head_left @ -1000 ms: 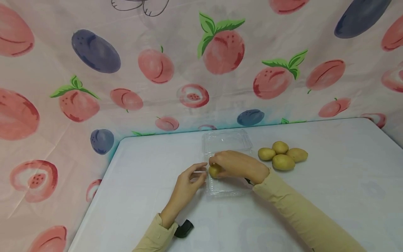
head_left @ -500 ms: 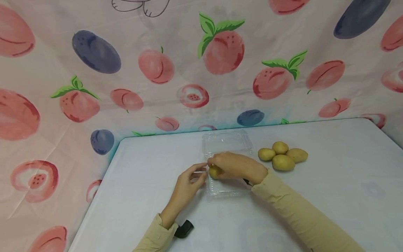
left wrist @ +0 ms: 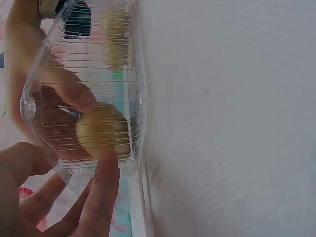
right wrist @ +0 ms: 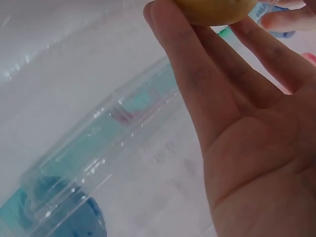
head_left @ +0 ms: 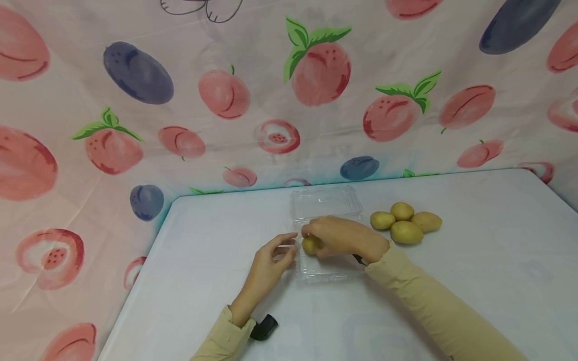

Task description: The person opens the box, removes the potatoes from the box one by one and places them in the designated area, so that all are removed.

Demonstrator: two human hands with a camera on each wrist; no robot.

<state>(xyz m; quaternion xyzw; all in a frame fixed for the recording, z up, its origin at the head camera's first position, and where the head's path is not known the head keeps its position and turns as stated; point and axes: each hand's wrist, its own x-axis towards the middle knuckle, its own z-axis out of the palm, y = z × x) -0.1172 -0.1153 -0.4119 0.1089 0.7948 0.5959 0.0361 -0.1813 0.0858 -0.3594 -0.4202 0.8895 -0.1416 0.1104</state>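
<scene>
In the head view a clear plastic clamshell box lies with its lid folded back behind it. My right hand reaches over the base and holds a yellow potato between thumb and fingers, near the left wall. Through the ribbed wall, the left wrist view shows this potato low in the base. My left hand stands at the box's left side, fingers apart and loosely bent; its fingertips are at the wall. In the right wrist view the potato is partly cut off.
Several potatoes sit in a cluster on the white table, right of the box. A black device is at the left wrist. Behind the table hangs a fruit-print cloth.
The right hand and its potato have shifted slightly to the right within the box. The left hand, the box and the other potatoes stay where they were.
</scene>
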